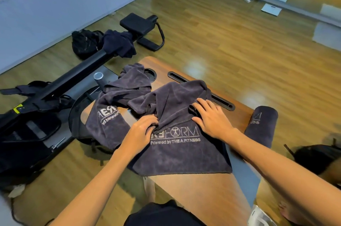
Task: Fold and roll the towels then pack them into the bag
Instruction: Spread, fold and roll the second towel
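Bunched cloth sits in the left hand (pixel 143 130), whose fingers are curled into a fold of the dark grey towel (pixel 182 154) right at the start of its white "REFORM" lettering. Just at its 3 o'clock, the right hand (pixel 212 119) lies flat on the same towel, fingers spread and pressing the crumpled upper part down, holding nothing. That towel lies across the near half of a small wooden table (pixel 245 117), its lower part smooth and its lower edge hanging slightly past the table's near side, its upper part heaped in folds. At 10 o'clock from the hands, a second grey towel (pixel 118 107) with the same white print sprawls unfolded over the table's left edge, one end reaching up to a round black hole (pixel 150 74) in the tabletop. At 3 o'clock, a third towel, already rolled (pixel 263 126), lies at the table's right edge, touching neither hand. A long black slot (pixel 221 99) in the wood runs from 12 to 2 o'clock behind the heap. Further out at 10 to 11 o'clock, a black exercise machine (pixel 77 72) stretches over the wood floor (pixel 239 50) with a dark cloth (pixel 118 43) draped on its rail and a black bag (pixel 84 43) just beside it. At 4 o'clock, another dark bag (pixel 317 157) sits low at the frame's right edge.
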